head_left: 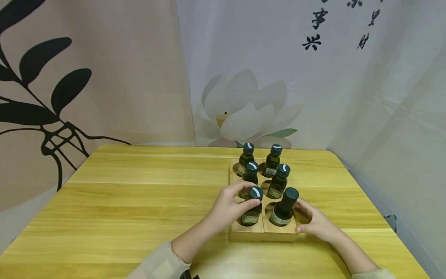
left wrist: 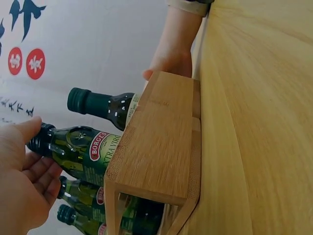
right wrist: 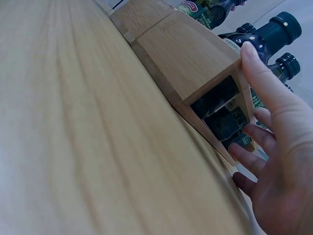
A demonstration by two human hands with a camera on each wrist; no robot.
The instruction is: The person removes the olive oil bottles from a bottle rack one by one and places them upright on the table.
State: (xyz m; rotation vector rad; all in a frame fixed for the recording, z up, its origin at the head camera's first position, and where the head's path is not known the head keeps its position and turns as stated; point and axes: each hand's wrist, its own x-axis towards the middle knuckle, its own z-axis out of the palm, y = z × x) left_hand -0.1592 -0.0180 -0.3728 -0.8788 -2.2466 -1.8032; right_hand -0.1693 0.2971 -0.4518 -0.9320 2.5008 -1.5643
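A wooden bottle rack (head_left: 246,236) with round holes holds several small green bottles with dark caps. My left hand (head_left: 231,201) is at the front left olive oil bottle (head_left: 251,217), thumb and fingers around its cap; its label reads BORGES in the left wrist view. Beside it, a bottle with a long dark neck (head_left: 283,209) leans in the front right hole. My right hand (head_left: 318,223) is at the rack's right side. In the right wrist view its thumb lies by the upper corner, and its fingers are spread loosely along the open end.
The rack stands on a yellow wooden table (head_left: 139,209), right of its middle. More bottles, such as the back right bottle (head_left: 272,161), fill the rear holes. Behind the table hangs a printed curtain (head_left: 146,77) with leaves, a lotus and writing.
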